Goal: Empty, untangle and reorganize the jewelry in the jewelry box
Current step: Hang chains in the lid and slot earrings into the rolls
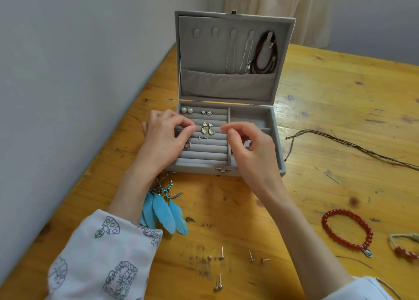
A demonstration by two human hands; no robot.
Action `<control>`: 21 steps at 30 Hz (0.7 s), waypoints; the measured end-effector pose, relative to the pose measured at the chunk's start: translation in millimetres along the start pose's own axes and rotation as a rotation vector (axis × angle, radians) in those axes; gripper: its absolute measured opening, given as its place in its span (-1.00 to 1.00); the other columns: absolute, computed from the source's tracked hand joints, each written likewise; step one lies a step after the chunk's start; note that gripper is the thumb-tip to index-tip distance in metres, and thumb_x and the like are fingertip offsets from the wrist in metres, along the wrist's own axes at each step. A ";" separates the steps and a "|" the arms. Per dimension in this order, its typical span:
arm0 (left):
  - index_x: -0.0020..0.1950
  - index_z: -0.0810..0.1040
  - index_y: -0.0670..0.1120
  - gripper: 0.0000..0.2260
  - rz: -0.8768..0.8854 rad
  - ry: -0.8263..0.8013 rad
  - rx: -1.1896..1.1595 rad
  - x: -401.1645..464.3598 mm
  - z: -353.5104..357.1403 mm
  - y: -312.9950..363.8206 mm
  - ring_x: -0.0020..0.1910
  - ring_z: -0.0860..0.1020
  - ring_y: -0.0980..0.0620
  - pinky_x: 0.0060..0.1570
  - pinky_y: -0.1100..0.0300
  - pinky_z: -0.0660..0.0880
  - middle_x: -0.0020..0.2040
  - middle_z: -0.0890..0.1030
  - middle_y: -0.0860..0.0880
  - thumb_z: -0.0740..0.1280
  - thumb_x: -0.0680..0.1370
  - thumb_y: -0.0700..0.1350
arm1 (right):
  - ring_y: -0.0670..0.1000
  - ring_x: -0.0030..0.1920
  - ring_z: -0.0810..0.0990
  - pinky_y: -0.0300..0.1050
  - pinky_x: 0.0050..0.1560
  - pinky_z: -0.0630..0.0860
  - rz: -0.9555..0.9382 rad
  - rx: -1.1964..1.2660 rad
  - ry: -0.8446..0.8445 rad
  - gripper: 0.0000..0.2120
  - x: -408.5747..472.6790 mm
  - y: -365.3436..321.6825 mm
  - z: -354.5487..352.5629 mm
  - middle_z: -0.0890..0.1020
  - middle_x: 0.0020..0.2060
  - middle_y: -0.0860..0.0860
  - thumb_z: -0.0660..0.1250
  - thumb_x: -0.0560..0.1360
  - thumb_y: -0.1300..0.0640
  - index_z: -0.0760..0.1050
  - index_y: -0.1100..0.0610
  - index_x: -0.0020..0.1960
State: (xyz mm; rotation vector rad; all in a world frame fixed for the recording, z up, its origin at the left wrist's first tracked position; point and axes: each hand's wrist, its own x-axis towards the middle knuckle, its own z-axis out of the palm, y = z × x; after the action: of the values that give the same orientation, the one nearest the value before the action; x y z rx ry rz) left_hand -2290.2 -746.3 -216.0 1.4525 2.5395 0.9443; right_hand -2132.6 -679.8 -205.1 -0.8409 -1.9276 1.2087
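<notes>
Both hands hover over the jewelry box (254, 172) (lid raised): left hand (166, 138), at 9 o'clock, and right hand (247, 147), at 3 o'clock, fingertips pressed together; pinched item indiscernible.

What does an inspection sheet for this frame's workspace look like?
Surface: wooden table, knotty, scuffed.
Job's things: grey jewelry box open; earrings in ring rolls; necklaces hung in lid.
Clutter: blue feather earrings, stud earrings, red bead bracelet, brown cord on table.
Hands: left hand and right hand over the rolls, fingertips pinched; contents unclear.
Cables: nothing seen.
Surroundings: grey wall, cream curtain.
</notes>
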 end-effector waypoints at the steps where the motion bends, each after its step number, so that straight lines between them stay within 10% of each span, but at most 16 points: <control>1: -0.05 0.57 0.04 -0.89 -0.004 0.008 0.008 -0.3 -0.8 0.8 0.19 0.25 0.05 -0.03 0.23 0.04 0.02 0.45 0.10 0.28 0.51 0.01 | -0.07 -0.16 0.50 -0.22 -0.14 0.43 0.004 -0.002 -0.009 -0.77 -3.7 -0.5 -2.2 0.59 -0.19 -0.04 0.21 0.53 0.20 0.49 -0.12 -0.13; 21: -0.11 0.61 -0.03 -0.94 0.070 0.189 0.040 -10.3 10.4 12.4 -0.05 0.29 0.15 -0.11 0.29 0.06 -0.19 0.53 0.13 0.39 0.45 -0.16 | 0.10 -0.09 0.51 -0.07 -0.14 0.31 -0.164 -0.689 0.035 -0.78 -10.9 26.9 0.5 0.59 -0.17 -0.02 0.18 0.49 0.02 0.56 0.03 0.02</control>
State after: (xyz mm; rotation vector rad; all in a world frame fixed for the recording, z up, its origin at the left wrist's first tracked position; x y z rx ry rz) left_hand -2271.5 -745.1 -220.1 1.5412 2.6683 1.0968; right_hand -2122.8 -679.4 -232.5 -0.9996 -2.3604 0.4118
